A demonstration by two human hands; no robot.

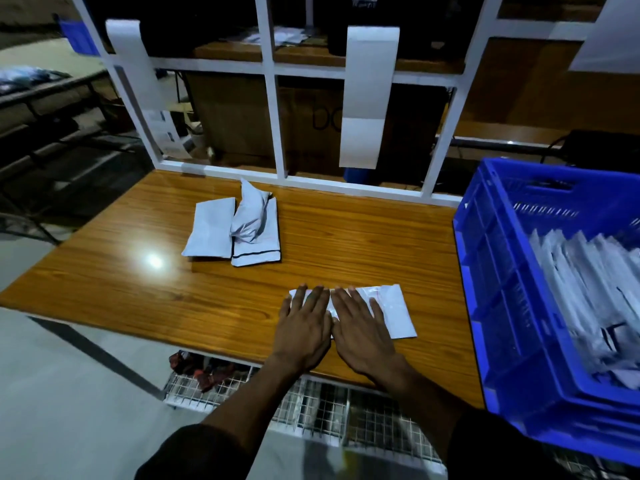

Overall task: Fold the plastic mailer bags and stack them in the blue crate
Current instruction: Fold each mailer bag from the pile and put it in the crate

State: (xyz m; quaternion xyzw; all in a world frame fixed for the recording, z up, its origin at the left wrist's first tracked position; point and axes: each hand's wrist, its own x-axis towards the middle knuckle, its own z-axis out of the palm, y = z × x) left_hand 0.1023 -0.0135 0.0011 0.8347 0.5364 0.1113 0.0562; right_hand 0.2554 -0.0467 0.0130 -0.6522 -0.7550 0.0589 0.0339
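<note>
A white plastic mailer bag [394, 311] lies flat near the front edge of the wooden table [346, 237]. My left hand [304, 327] and my right hand [362, 329] press on its left part side by side, palms down and fingers straight. Farther back on the table sits a small heap of white mailer bags [239, 230], two flat and one crumpled on top. The blue crate [502, 289] stands at the table's right end, with several folded white bags standing in a row inside it.
A white frame [273, 109] rises along the table's back edge, with white mailers [369, 95] hanging over its bar. Cardboard boxes stand behind it. A wire basket [311, 407] sits under the table's front edge.
</note>
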